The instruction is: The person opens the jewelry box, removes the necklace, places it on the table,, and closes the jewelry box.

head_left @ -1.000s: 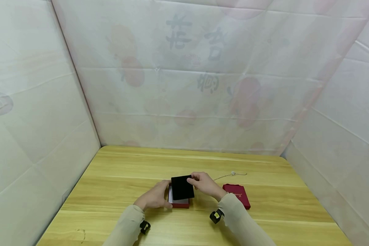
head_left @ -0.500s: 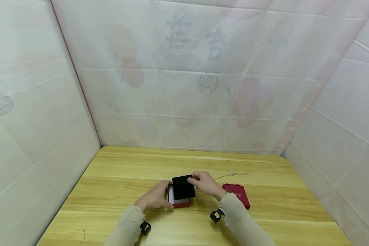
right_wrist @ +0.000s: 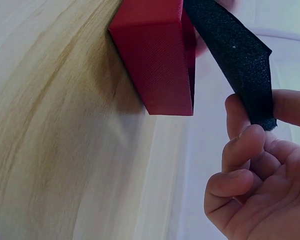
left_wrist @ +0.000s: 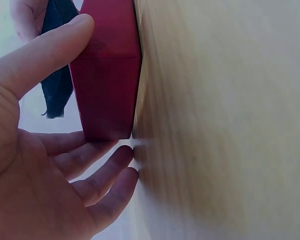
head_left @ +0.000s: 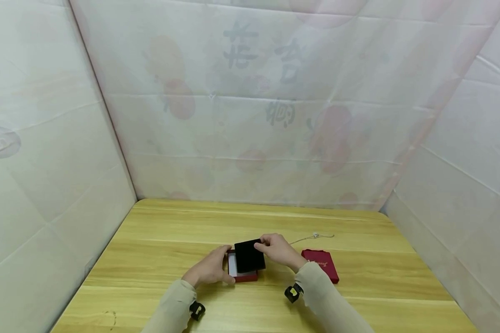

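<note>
My right hand point(head_left: 278, 250) pinches the corner of a square black foam pad point(head_left: 248, 260) between thumb and fingers. The pad is tilted above a small red box base point(head_left: 246, 279), covering much of its opening. White lining shows along the box's left side. In the right wrist view the foam pad point(right_wrist: 240, 55) slants up out of the red box point(right_wrist: 155, 65). My left hand point(head_left: 209, 268) holds the box on the table from the left. In the left wrist view its thumb lies on one side of the box point(left_wrist: 107, 95) and its fingers touch another.
Right of the hands, a red box lid point(head_left: 324, 264) with gold lettering lies on the wooden table point(head_left: 171, 226), partly behind the right sleeve. Behind it lies a thin chain with a pendant point(head_left: 315, 235). Pale fabric walls point(head_left: 250, 138) stand around the table.
The black foam pad has shifted slightly to the right, uncovering a little more of the white lining. Both hands keep their hold and have barely moved.
</note>
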Available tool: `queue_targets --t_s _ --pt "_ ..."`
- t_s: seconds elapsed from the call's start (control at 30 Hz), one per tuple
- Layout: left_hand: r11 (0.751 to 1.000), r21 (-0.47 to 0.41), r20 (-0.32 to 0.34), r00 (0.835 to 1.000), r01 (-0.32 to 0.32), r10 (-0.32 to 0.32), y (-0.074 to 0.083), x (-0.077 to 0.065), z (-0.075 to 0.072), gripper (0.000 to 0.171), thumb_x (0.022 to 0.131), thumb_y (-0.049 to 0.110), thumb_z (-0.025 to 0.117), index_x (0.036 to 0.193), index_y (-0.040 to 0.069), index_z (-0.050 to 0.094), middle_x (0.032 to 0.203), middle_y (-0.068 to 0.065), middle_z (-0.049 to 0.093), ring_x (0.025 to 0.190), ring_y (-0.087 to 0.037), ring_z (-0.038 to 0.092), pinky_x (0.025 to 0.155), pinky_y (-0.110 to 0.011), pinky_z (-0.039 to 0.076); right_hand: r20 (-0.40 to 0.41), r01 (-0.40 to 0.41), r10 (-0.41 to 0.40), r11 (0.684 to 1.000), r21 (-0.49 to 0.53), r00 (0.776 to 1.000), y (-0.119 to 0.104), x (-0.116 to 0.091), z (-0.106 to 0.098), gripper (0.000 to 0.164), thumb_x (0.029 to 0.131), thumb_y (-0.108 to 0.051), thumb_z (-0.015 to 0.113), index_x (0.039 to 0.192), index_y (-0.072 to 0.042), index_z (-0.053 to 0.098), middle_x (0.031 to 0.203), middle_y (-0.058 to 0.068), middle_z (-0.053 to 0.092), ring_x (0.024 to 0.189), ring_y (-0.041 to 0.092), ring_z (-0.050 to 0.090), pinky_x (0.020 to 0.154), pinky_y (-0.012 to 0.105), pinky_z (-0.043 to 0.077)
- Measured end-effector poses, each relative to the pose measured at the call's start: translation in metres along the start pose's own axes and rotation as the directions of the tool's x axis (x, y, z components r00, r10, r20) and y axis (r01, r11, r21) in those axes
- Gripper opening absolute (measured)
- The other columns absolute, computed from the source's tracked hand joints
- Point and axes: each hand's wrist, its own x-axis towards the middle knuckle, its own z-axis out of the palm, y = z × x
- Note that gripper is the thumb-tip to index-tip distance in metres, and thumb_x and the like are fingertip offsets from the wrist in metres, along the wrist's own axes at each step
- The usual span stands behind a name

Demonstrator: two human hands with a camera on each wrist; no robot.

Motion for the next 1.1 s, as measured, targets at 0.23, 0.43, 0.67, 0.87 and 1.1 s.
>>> queue_targets --t_s 0.23,0.43,0.67,0.87,1.1 --pt "1.0 -0.004 -0.002 1.0 -0.012 0.012 -0.0013 0.0008 -0.0001 0.092 0.069 0.021 0.086 0.14 -0.006 0.034 0.136 -0.022 0.042 0.12 -0.036 0.043 0.099 -0.051 0.036 0.006 -0.007 0.007 1.0 -0.02 1.0 0.0004 0.0026 0.0025 0.041 0.096 -0.03 0.057 0.066 -0.011 0.036 0.055 -0.002 0.029 0.048 0.013 0.026 0.05 0.026 0.03" --pt "1.0 -0.018 0.017 1.0 0.01 -0.01 -0.0012 0.0017 -0.0005 0.091 0.07 0.022 0.085 0.141 -0.001 0.035 0.133 -0.018 0.045 0.118 -0.033 0.044 0.098 -0.051 0.037 0.018 -0.01 0.011 0.999 -0.052 1.0 0.0034 0.0035 0.0049 0.041 0.096 -0.028 0.057 0.065 -0.012 0.036 0.055 -0.004 0.029 0.048 0.011 0.026 0.049 0.025 0.03" --pt "1.0 -0.024 0.02 1.0 0.016 -0.016 -0.0015 0.0006 -0.001 0.091 0.07 0.023 0.085 0.142 -0.001 0.034 0.133 -0.018 0.045 0.119 -0.035 0.043 0.098 -0.052 0.036 0.033 -0.017 0.019 0.999 -0.05 0.999 0.0011 0.0026 0.0054 0.04 0.096 -0.027 0.057 0.064 -0.012 0.036 0.055 -0.003 0.029 0.048 0.012 0.025 0.049 0.026 0.029" --pt "0.999 -0.029 0.02 1.0 0.021 -0.02 -0.0024 0.0005 -0.0009 0.092 0.07 0.024 0.085 0.142 -0.001 0.034 0.135 -0.017 0.044 0.122 -0.035 0.041 0.1 -0.052 0.035 0.049 -0.027 0.03 0.998 -0.05 0.998 -0.0017 0.0012 0.0066 0.04 0.096 -0.026 0.057 0.065 -0.012 0.036 0.055 -0.003 0.027 0.048 0.012 0.023 0.049 0.027 0.028" --pt "1.0 -0.024 0.016 1.0 0.009 -0.009 -0.0023 0.0014 -0.0002 0.092 0.069 0.025 0.085 0.141 -0.002 0.034 0.134 -0.017 0.046 0.121 -0.034 0.042 0.1 -0.051 0.034 0.042 -0.027 0.03 0.998 -0.06 0.999 0.0013 0.0022 0.0092 0.04 0.096 -0.027 0.058 0.065 -0.013 0.036 0.055 -0.004 0.028 0.048 0.011 0.024 0.049 0.026 0.028"
